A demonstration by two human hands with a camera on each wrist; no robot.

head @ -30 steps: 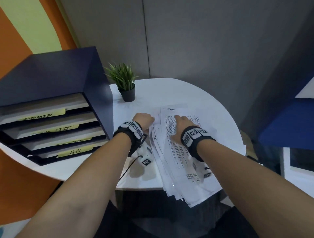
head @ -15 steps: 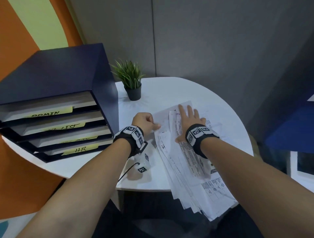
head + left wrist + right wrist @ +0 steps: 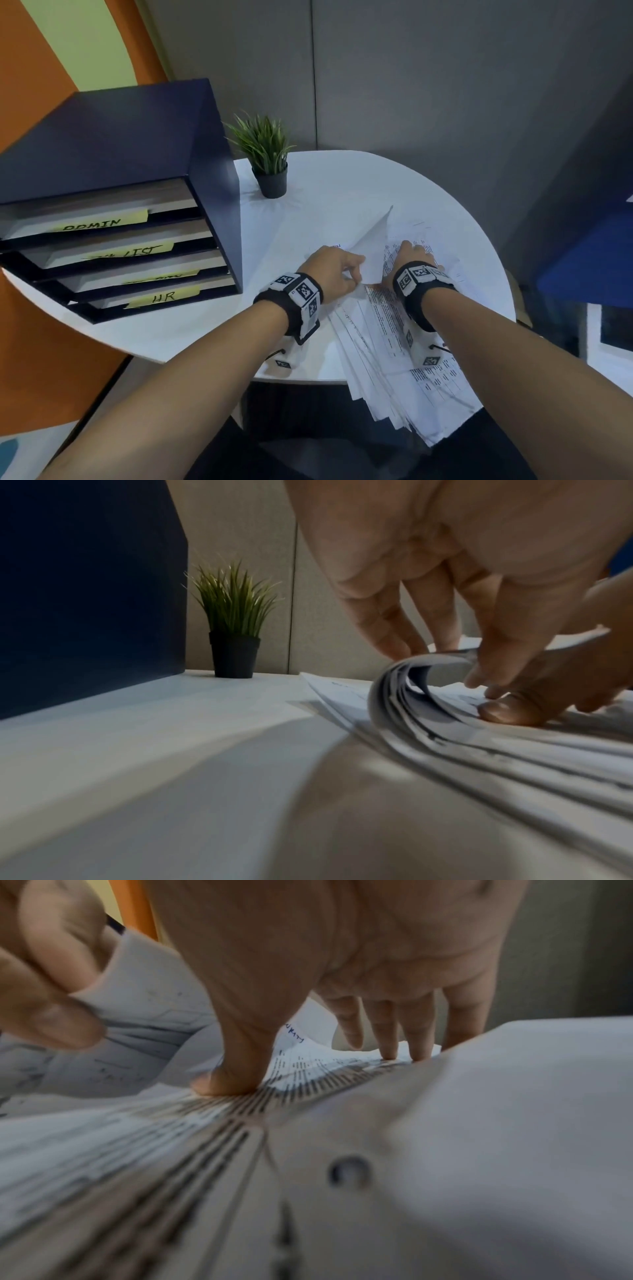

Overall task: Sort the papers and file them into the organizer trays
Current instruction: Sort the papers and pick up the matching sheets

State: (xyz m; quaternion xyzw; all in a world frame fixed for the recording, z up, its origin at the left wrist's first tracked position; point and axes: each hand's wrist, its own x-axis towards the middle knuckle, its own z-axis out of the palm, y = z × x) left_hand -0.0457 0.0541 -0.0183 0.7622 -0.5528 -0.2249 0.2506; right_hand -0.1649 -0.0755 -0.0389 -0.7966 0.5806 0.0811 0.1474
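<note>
Peeling a few thin, floppy sheets (image 3: 371, 250) off the stack of papers (image 3: 383, 329) on the counter (image 3: 342, 192); my left hand (image 3: 334, 270) pinches their curled near-left edge while the right hand (image 3: 409, 257) presses down, fingers (image 3: 390, 1031) spread.

1. The left hand (image 3: 334, 270), a loose fist at the left edge of the papers (image 3: 387, 329) a second ago, now pinches several top sheets (image 3: 371, 250) and curls them up off the pile.
2. A corner of those sheets now stands up at frame centre.
3. The right hand (image 3: 409, 260), earlier spread flat, now presses the page below with thumb and fingertips (image 3: 390, 1053).
</note>
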